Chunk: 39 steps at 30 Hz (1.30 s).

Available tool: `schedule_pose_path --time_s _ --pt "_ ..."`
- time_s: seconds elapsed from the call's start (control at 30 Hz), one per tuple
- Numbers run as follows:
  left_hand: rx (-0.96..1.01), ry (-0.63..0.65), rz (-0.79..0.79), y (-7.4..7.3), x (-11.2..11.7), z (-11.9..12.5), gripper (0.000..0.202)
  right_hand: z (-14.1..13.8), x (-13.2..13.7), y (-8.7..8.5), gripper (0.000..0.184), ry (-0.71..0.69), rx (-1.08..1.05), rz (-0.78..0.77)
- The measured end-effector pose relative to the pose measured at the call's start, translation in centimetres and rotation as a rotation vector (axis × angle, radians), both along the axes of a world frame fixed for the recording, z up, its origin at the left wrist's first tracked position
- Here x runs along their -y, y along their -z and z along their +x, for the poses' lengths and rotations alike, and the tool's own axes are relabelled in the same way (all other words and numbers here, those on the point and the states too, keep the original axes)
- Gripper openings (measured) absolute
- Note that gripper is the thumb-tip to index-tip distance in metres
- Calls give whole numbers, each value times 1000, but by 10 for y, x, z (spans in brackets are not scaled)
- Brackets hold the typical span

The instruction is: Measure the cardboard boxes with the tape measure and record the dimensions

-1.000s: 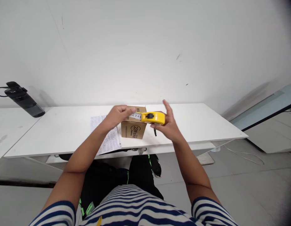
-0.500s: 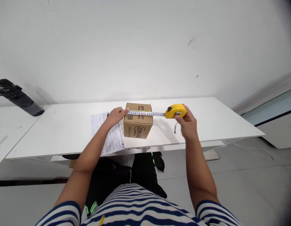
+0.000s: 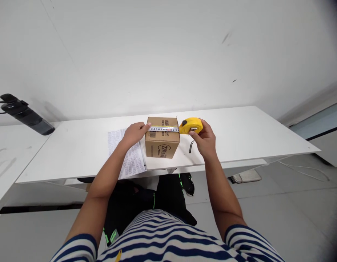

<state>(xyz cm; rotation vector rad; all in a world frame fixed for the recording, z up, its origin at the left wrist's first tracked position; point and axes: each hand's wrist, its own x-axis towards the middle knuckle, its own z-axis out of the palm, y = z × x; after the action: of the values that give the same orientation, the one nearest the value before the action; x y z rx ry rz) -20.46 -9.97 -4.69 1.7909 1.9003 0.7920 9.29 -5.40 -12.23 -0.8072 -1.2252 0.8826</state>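
Observation:
A small brown cardboard box [image 3: 162, 145] stands on the white table [image 3: 239, 134]. A yellow tape measure [image 3: 190, 125] is held just past the box's right edge, gripped by my right hand [image 3: 203, 140]. Its white blade [image 3: 163, 129] lies across the box's top front edge. My left hand [image 3: 134, 133] pinches the blade's end at the box's left top corner. A black wrist loop [image 3: 190, 146] hangs from the tape case.
A printed paper sheet [image 3: 127, 154] lies on the table left of the box, partly under my left forearm. A dark water bottle [image 3: 26, 114] lies tilted at the far left. A white wall rises behind; grey floor and a cable lie to the right.
A second ago both hands held the tape above the box with little blade out. The blade was pulled far right, and now the case has come back close to the box's right edge.

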Motion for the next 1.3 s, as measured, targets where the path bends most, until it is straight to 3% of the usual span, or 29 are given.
schedule_pose_path --time_s 0.17,0.27,0.33,0.4,0.47,0.57,0.67,0.83,0.93,1.0,1.1,1.2,1.3 --pt "172 -58 169 -28 -17 -21 52 0 60 -2 56 256 89 176" --pt "132 114 223 -50 -47 -12 49 -24 111 1 62 456 183 439" --pt "28 269 175 -57 -72 5 47 -48 135 -1 70 528 329 651" --pt "-120 326 115 -53 -94 24 45 -73 147 -5 77 529 447 707" --pt "-208 346 26 -43 -108 38 42 -94 146 -9 80 531 529 642" --pt "-82 386 -173 -26 -112 43 43 -113 131 -10 72 586 606 548" --pt "49 390 -207 -17 -105 39 49 -122 111 -8 64 623 579 516" --pt "-110 372 19 -14 -100 39 54 -129 100 -5 51 554 558 438" --pt "-180 333 191 -22 -91 39 50 -128 105 5 59 563 545 524" --pt "-115 284 283 -34 -71 40 44 -120 108 16 67 597 514 611" --pt "76 265 299 -54 -21 48 39 -103 108 31 75 672 404 619" --pt "184 375 127 -65 27 62 43 -84 103 33 79 702 242 561" --pt "235 466 -8 -65 45 70 51 -73 95 28 77 725 200 565"
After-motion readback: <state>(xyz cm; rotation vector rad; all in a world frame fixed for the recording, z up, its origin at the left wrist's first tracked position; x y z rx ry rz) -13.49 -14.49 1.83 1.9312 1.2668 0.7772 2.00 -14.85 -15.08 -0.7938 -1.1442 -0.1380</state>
